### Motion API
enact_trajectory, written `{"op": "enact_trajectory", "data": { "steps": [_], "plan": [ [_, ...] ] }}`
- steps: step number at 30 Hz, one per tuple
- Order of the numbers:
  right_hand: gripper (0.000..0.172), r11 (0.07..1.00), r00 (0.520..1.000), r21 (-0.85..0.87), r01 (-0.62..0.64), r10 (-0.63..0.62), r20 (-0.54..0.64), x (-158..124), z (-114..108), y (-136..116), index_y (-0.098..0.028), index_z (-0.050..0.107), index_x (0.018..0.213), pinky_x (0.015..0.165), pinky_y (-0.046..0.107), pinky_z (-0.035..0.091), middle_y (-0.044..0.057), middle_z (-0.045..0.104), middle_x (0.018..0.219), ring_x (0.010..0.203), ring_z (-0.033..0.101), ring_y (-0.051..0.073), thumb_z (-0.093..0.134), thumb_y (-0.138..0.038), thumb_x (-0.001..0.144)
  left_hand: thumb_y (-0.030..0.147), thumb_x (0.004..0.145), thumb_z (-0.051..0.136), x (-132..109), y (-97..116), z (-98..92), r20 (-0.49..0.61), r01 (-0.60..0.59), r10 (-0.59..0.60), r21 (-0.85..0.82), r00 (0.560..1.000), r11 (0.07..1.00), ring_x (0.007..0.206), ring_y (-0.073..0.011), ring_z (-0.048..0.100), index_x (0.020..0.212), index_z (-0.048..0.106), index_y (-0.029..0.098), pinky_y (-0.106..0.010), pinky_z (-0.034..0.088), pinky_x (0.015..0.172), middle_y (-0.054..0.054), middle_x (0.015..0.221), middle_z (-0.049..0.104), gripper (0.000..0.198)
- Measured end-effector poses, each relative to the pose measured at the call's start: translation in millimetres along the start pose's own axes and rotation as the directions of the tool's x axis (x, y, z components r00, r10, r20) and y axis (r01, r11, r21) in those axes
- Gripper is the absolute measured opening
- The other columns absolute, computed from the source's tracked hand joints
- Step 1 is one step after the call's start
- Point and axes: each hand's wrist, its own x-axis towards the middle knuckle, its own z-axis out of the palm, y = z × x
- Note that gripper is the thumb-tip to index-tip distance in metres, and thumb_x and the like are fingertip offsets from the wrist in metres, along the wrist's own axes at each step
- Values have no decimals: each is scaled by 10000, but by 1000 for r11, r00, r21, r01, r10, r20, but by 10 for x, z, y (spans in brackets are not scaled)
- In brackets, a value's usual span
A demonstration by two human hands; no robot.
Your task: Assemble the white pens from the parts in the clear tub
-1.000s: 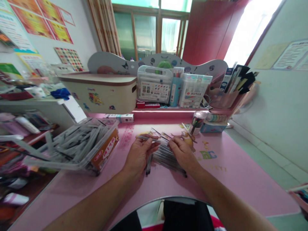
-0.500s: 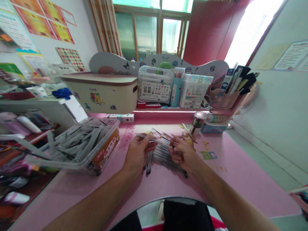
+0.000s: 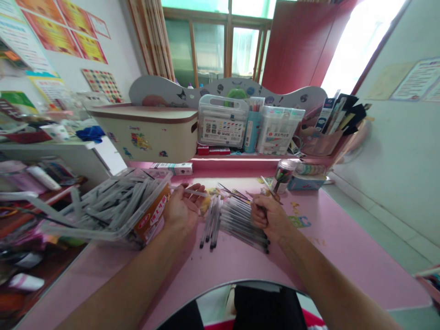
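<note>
My left hand (image 3: 182, 211) is turned partly palm up beside the clear plastic box (image 3: 156, 208). Across its fingers it holds a thin translucent tube (image 3: 192, 191); the fingertips are spread. Many similar translucent pieces (image 3: 120, 201) fill the box. My right hand (image 3: 270, 213) is closed over the right side of a row of clear pens (image 3: 240, 222) with dark ends; what its fingers grip is hidden. A small separate bunch of pens (image 3: 211, 222) lies between my hands. Beyond the row, thin dark refills or sticks (image 3: 233, 191) lie on the pink desk (image 3: 213, 270).
A clear jar (image 3: 284, 174) holding dark pieces stands behind my right hand, beside a blue box (image 3: 305, 182). A white stick (image 3: 266, 183) lies near the jar. The shelf behind carries a lidded bin (image 3: 147, 137), marker cases (image 3: 223, 121) and a pen holder (image 3: 319, 140).
My left hand has moved left with the translucent tube, from above the pens to beside the box, uncovering the small bunch. My right hand has shifted slightly right and stays closed.
</note>
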Motion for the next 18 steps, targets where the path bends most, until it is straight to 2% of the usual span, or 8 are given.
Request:
{"op": "enact_trajectory", "data": {
  "steps": [2,4,6,8,11,14,16,18],
  "plan": [
    [313,997,994,-6,80,-80,-69,21,1,18,-210,383,554,315,176,129,-104,325,425,337,191,34,660,-300,669,192,926,447,-27,-11,-2,20,-37,38,-4,999,999,537,-115,598,842,560,181,-241,510,570,-10,664,637,141],
    [302,986,986,-79,146,-152,-72,26,19,67,-215,397,583,332,188,141,-103,334,447,353,203,44,653,-322,703,187,874,558,-132,-82,-4,138,-6,0,41,990,999,459,-66,485,867,579,173,-174,425,475,20,644,589,26],
    [282,952,977,-233,199,-212,-32,11,51,133,-216,422,602,361,198,154,-100,333,461,380,219,55,640,-338,735,203,806,677,-278,-187,-5,277,94,-130,139,952,986,459,-41,439,887,594,162,-138,363,426,30,678,573,122],
    [262,869,965,-426,250,-261,35,-18,86,193,-208,458,605,398,208,190,-86,350,483,424,266,68,636,-331,754,232,752,755,-408,-290,-4,346,194,-268,234,899,953,490,-36,456,887,600,152,-123,351,407,24,734,581,221],
    [211,782,957,-553,288,-254,139,-50,109,248,-196,507,647,461,220,256,-61,407,559,503,338,86,640,-316,758,257,812,711,-493,-372,-6,304,260,-334,258,892,930,519,-52,504,842,589,143,-124,374,395,5,752,591,169],
    [84,868,962,-417,269,-220,162,-30,74,264,-209,514,768,462,225,246,-64,399,613,499,306,92,563,-270,738,268,942,523,-462,-360,-13,186,323,-365,221,912,920,542,-90,576,777,557,144,-190,508,475,-21,720,609,210],
    [156,891,958,-352,286,-250,143,3,34,258,-218,499,829,471,226,262,-58,421,657,515,326,102,513,-207,674,265,968,459,-435,-335,-15,157,392,-424,198,892,898,618,-133,650,765,545,142,-267,584,575,-51,749,641,253],
    [229,853,944,-406,328,-306,120,22,9,240,-222,491,843,519,234,319,-45,465,700,573,391,120,478,-156,624,209,954,465,-437,-325,-14,144,465,-493,190,858,864,733,-185,707,791,555,132,-316,611,656,-90,816,677,202]
  ]
}}
